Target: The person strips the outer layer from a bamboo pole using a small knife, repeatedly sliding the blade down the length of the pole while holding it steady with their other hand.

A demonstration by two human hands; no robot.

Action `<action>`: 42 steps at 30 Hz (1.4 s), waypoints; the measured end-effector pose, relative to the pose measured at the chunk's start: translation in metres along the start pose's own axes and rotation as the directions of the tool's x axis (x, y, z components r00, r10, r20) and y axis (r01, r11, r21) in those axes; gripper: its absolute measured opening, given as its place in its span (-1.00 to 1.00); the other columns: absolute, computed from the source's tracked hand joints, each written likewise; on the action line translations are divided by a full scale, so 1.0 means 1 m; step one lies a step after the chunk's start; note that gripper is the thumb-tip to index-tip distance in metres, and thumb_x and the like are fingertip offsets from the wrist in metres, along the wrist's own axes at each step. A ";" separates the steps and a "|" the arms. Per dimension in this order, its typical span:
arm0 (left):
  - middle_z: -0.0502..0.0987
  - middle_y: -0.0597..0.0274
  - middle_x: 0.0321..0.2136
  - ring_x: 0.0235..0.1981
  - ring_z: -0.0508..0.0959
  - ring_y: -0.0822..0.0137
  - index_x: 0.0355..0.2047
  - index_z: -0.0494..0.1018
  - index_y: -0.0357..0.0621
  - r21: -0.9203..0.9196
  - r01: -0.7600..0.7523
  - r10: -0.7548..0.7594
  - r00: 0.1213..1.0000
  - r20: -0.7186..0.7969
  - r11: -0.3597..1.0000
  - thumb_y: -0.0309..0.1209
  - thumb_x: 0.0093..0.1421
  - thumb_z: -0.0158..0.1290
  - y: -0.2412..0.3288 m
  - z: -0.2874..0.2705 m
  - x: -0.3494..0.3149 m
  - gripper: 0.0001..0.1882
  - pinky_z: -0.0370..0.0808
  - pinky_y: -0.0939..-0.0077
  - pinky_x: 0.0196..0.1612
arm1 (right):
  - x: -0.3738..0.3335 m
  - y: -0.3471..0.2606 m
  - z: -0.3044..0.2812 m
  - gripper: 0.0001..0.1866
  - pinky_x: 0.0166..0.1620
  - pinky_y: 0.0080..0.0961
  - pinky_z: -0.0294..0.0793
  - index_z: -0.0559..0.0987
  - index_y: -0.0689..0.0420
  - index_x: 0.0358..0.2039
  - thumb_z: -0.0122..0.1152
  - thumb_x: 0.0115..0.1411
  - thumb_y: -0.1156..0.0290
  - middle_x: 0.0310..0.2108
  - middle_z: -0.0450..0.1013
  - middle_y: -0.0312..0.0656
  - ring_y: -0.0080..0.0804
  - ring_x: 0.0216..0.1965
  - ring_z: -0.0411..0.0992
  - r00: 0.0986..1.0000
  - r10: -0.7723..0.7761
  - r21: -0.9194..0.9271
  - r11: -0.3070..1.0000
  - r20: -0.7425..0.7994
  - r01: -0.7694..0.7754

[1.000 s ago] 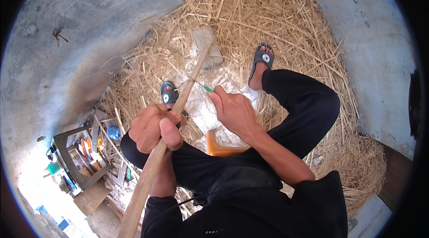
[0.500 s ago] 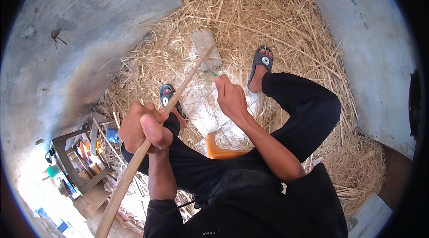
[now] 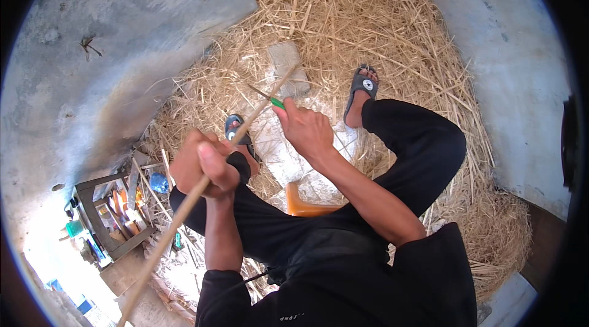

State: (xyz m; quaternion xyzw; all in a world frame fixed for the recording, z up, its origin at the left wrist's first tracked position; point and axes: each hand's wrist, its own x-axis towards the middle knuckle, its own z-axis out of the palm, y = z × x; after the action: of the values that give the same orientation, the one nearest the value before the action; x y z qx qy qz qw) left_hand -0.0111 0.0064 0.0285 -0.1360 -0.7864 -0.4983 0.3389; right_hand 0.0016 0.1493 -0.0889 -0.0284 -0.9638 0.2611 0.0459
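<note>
Straw [image 3: 343,26] lies beyond both grips; left hand [image 3: 205,164] clenches a wooden stick [image 3: 162,244] slanting forward-right; right hand [image 3: 307,130] clasps a green-handled knife [image 3: 277,103] across it.

We count two bare hands [image 3: 307,132], one long pale-brown wooden stick [image 3: 179,221], one green-handled thin-bladed knife [image 3: 277,103], two dark grey open-toed slippers [image 3: 366,85], one crumpled blue plastic bundle [image 3: 159,182] and one squarish brown wooden frame [image 3: 133,242].
</note>
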 end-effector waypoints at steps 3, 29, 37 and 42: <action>0.29 0.10 -0.84 -0.83 0.30 0.35 -0.82 0.29 -0.37 0.096 -0.129 0.121 0.990 0.077 0.987 -0.33 0.15 -0.25 0.005 0.002 -0.003 -0.54 0.20 0.52 -0.74 | 0.006 0.011 0.010 -0.64 -0.62 -0.08 0.37 0.39 0.12 -0.41 -0.10 0.29 0.06 -0.74 0.41 -0.01 0.04 -0.67 0.44 0.998 0.064 -0.057 0.996 -0.007 -0.065; 0.33 0.13 -0.84 -0.82 0.35 0.33 -0.81 0.30 -0.36 0.106 -0.117 0.108 0.990 0.087 0.987 -0.37 0.11 -0.21 0.005 0.006 -0.001 -0.59 0.27 0.50 -0.73 | 0.066 0.107 0.130 -0.55 -0.35 -0.16 0.53 0.47 0.21 -0.36 -0.22 0.33 0.07 -0.50 0.51 0.09 0.03 -0.41 0.53 0.970 0.235 -0.006 0.972 0.066 -0.235; 0.32 0.11 -0.82 -0.80 0.31 0.36 -0.80 0.31 -0.37 0.138 -0.069 0.058 0.995 0.086 0.988 -0.33 0.13 -0.23 0.007 0.005 0.001 -0.56 0.21 0.49 -0.71 | 0.058 0.084 0.115 -0.54 -0.42 -0.17 0.52 0.42 0.20 -0.34 -0.25 0.34 0.04 -0.57 0.51 0.03 0.02 -0.51 0.52 0.977 0.202 -0.108 0.975 0.068 -0.194; 0.31 0.12 -0.85 -0.81 0.28 0.38 -0.81 0.31 -0.36 0.051 -0.034 0.031 0.998 0.045 0.998 -0.38 0.11 -0.22 0.006 0.006 0.003 -0.59 0.18 0.51 -0.74 | 0.051 0.088 0.101 -0.54 -0.41 -0.09 0.50 0.45 0.21 -0.32 -0.22 0.33 0.04 -0.54 0.49 0.10 0.04 -0.45 0.52 0.974 0.202 -0.052 0.979 0.105 -0.198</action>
State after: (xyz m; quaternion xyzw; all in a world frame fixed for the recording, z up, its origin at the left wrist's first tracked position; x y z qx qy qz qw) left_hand -0.0122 0.0141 0.0330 -0.1510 -0.8039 -0.4692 0.3329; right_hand -0.0572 0.1792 -0.2163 -0.1119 -0.9623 0.2456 -0.0342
